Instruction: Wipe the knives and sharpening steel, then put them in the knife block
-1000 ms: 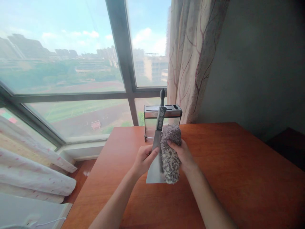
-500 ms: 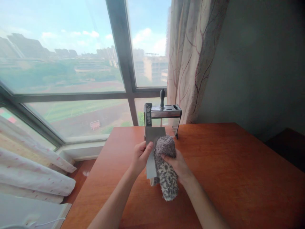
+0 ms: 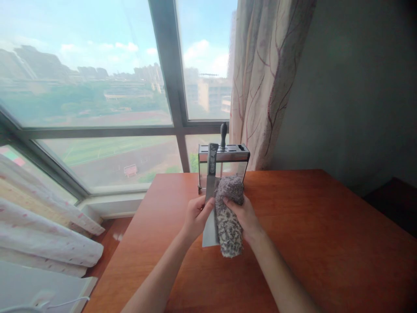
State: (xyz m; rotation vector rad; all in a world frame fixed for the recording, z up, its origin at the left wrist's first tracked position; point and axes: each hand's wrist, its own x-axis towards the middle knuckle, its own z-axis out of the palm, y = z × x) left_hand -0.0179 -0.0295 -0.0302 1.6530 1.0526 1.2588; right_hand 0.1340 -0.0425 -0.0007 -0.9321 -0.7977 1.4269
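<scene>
Fingers (image 3: pixel 208 204) above red-brown table (image 3: pixel 325 243)

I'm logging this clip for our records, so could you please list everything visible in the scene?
Cleaver: one, steel blade, patterned handle pointing up, held above the table.
Cloth: one, fuzzy grey and white, pressed against the blade's right side.
Knife rack: one, metal and clear, at the table's far edge.
Dark handle: one, sticking up from the rack.
Table: one, reddish-brown wood.
Curtain: one, cream with dark branching lines, right of the window.
Window: large, grey frame, buildings beyond.
Left hand: grips the blade.
Right hand: holds the cloth.
</scene>
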